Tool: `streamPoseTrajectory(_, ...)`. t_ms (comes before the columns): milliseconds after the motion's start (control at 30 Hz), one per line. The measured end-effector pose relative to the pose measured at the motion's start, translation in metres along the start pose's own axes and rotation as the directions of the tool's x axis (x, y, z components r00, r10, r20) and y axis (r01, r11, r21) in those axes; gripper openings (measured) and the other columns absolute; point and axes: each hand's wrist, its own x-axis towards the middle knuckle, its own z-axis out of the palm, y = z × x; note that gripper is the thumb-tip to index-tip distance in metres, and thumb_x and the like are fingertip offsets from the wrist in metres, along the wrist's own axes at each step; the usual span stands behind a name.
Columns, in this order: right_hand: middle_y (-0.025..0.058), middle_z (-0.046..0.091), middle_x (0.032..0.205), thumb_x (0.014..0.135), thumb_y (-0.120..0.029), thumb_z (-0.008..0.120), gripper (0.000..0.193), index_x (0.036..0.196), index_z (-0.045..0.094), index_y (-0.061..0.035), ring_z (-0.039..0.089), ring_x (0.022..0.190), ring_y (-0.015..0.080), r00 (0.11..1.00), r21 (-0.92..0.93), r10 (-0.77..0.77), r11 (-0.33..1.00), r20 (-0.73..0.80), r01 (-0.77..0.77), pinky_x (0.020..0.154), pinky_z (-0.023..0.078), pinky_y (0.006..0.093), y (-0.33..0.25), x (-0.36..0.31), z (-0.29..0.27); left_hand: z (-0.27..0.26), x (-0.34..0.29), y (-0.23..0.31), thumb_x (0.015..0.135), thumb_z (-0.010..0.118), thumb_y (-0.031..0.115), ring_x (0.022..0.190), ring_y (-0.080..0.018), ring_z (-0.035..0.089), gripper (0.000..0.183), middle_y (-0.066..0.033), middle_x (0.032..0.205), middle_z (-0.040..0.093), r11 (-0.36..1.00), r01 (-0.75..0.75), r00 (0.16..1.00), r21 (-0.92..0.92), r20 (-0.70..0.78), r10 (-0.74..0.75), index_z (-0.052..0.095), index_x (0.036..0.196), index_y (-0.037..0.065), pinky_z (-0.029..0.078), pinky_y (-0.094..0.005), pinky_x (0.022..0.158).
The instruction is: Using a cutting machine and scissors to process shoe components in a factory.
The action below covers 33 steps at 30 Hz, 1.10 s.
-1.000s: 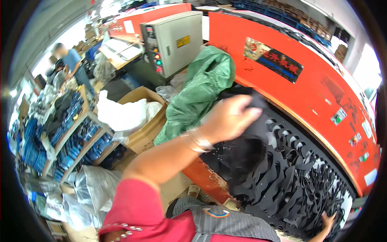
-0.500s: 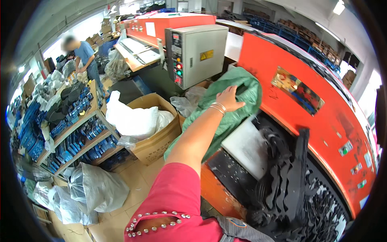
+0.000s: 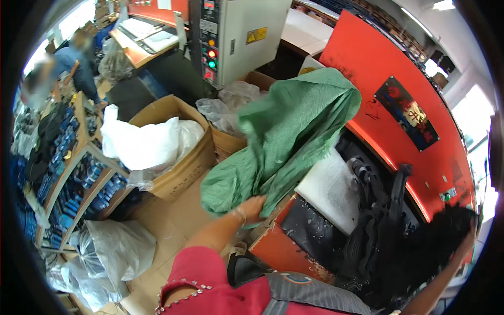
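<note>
Green sack (image 3: 286, 118) touches left hand (image 3: 253, 208); cardboard box (image 3: 185, 177) holds white bundle (image 3: 149, 147).

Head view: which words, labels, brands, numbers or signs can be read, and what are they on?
I don't copy wording; it stands here:
Dark plate on the red machine: large characters, partly in glare.
Yellow sign on the grey cabinet: a warning triangle.
Cabinet's small display: too small to read.
Cardboard box: dark print, too blurred to read.
Red machine: black scrawl, unclear.
</note>
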Motion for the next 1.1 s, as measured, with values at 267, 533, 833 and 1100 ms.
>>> streamPoseTrajectory(267, 0.0164, 0.059, 0.107, 0.078, -0.018, 0.066, 0.044, 0.115, 0.052, 0.0016, 0.057, 0.099, 0.0252, 0.6, 0.667, -0.431, 0.705, 0.674, -0.242, 0.086, 0.045, 0.0349, -0.343, -0.034, 0.146, 0.154, -0.105, 0.0, 0.084, 0.049, 0.02, 0.112, -0.036, 0.047, 0.05, -0.0223, 0.123, 0.048, 0.894, -0.287, 0.957, -0.345, -0.135, 0.255, 0.041, 0.129, 0.0, 0.037, -0.0422, 0.097)
streamPoseTrajectory(533, 0.0134, 0.052, 0.124, 0.08, -0.033, 0.062, 0.057, 0.124, 0.049, -0.0002, 0.048, 0.117, 0.0251, 0.945, 0.709, -0.222, 0.705, 0.241, -0.015, 0.1, 0.035, 0.0361, -0.262, -0.049, 0.098, -0.076, -0.055, -0.069, 0.074, 0.071, 0.041, 0.118, -0.0349, 0.039, 0.081, -0.0224, 0.124, 0.041, 0.69, 0.021, 0.212, -0.724, -0.671, -0.711, 0.034, 0.132, -0.001, 0.032, -0.0425, 0.1)
streamPoseTrajectory(833, 0.0116, 0.037, 0.139, 0.084, -0.029, 0.055, 0.065, 0.139, 0.031, -0.0045, 0.034, 0.13, 0.0251, 0.654, -0.098, 0.515, 0.821, 0.554, -0.563, 0.106, 0.026, 0.0401, 0.044, -0.222, 0.087, -0.166, 0.051, -0.098, 0.07, 0.072, 0.038, 0.119, -0.0352, 0.044, 0.088, -0.0256, 0.134, 0.038, 0.484, 0.331, 0.781, -0.81, -0.053, -0.623, 0.029, 0.137, -0.001, 0.035, -0.0397, 0.1)
streamPoseTrajectory(1100, 0.011, 0.04, 0.136, 0.084, -0.028, 0.055, 0.063, 0.138, 0.033, -0.0044, 0.036, 0.127, 0.0239, 0.476, -0.105, 0.64, 0.656, 0.603, -0.748, 0.105, 0.028, 0.039, 0.013, -0.277, 0.081, -0.147, 0.055, -0.078, 0.071, 0.068, 0.027, 0.13, -0.0284, 0.031, 0.079, -0.0142, 0.134, 0.038, 0.258, 0.661, -0.038, -0.705, -0.375, -0.926, 0.029, 0.138, 0.013, 0.029, -0.0452, 0.103)
